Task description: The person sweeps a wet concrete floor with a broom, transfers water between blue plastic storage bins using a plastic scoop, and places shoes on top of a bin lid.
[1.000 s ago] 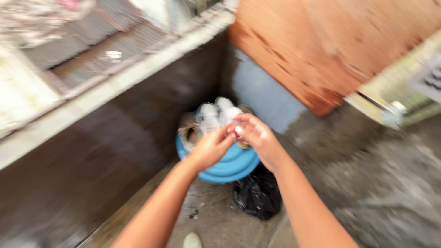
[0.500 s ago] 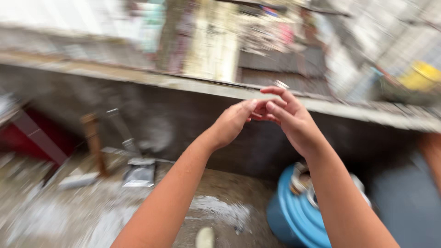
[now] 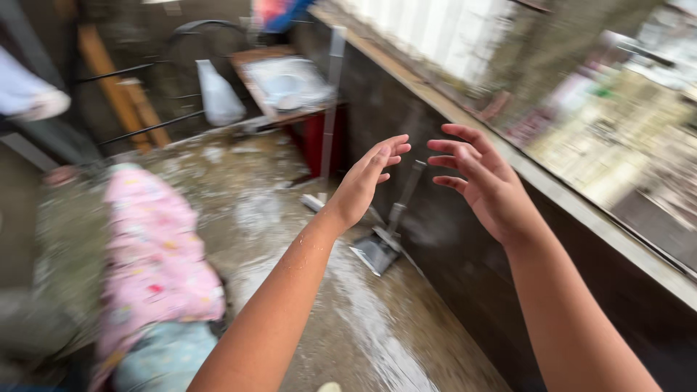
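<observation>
two bare hands hang in the air in front of you, and neither one holds anything. your left hand [image 3: 363,185] is raised with the fingers stretched and slightly spread, palm turned toward the right. your right hand [image 3: 488,190] faces it, fingers loose and curved, a small gap between the two sets of fingertips; they do not touch. both grips are released.

nearest below your left hand is a grey dustpan [image 3: 379,248] with a long upright handle, leaning against the dark low wall [image 3: 465,239] that runs along your right side. the dustpan's flat scoop rests on the wet concrete floor [image 3: 290,218], which shows pale, soapy-looking streaks.

further off, past your hands, a red stand [image 3: 312,141] carries a board with something pale on it, too blurred to name, and a white plastic bag [image 3: 218,94] hangs near it. to your left lies a pink patterned cloth [image 3: 156,254], draped over a pale blue thing whose kind you cannot tell. much of the view is smeared by motion.
</observation>
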